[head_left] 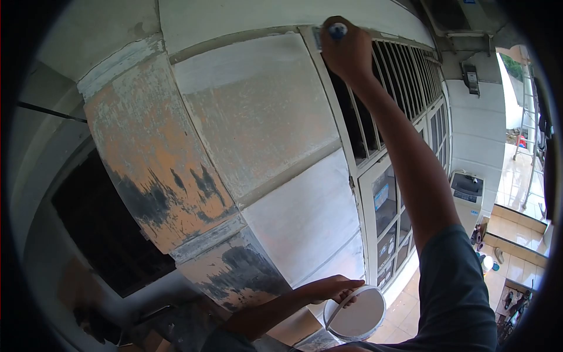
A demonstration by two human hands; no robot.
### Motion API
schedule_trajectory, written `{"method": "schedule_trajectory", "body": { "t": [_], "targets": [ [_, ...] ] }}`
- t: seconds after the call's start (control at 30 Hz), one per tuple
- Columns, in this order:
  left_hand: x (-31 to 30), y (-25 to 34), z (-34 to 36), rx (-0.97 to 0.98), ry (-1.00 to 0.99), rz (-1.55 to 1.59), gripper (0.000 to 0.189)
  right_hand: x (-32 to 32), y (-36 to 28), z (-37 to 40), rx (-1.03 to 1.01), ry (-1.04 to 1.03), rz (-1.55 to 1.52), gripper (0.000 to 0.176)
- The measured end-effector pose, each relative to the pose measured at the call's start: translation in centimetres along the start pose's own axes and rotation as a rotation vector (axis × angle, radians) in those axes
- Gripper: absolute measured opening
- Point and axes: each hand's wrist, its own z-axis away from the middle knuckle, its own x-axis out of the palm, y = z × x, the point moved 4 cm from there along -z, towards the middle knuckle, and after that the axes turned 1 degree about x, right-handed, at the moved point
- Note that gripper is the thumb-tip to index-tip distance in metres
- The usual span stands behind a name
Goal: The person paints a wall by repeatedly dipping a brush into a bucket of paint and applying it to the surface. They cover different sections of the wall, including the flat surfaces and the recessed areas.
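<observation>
My right hand (347, 51) is raised high at the top corner of the barred window's frame, its fingers closed round a paintbrush with a blue and white handle end (338, 30). The hand hides most of the brush. Low in the view, my left hand (339, 288) grips the handle of a white bucket (382, 310) at its rim. The bucket hangs upright, and its inside looks white. Between the hands runs a wall with a bright white lower panel (308, 217) and a patchy grey upper panel (252, 111).
A pillar (158, 141) with peeling orange and dark patches stands to the left. Barred openings (404, 70) and a glazed door (384, 217) lie behind my right arm. At the right are a washing machine (467, 186), a ladder (528, 117), tiled steps (516, 226) and shoes.
</observation>
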Motion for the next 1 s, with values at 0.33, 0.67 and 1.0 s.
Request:
{"method": "schedule_trajectory", "body": {
  "t": [0.33,0.67,1.0],
  "targets": [
    [-0.1,0.0,0.1,0.012,0.004,0.007,0.064,4.6,-10.6,0.9,0.176,-0.090,-0.762,0.013],
    [0.7,0.8,0.6,-0.003,0.044,-0.043,0.060,4.3,-12.9,5.2,0.275,-0.147,-0.778,0.012],
    [0.7,0.2,-0.1,-0.019,0.088,0.009,0.047,-3.2,-12.6,18.6,0.335,-0.417,-0.866,0.012]
  ]
}}
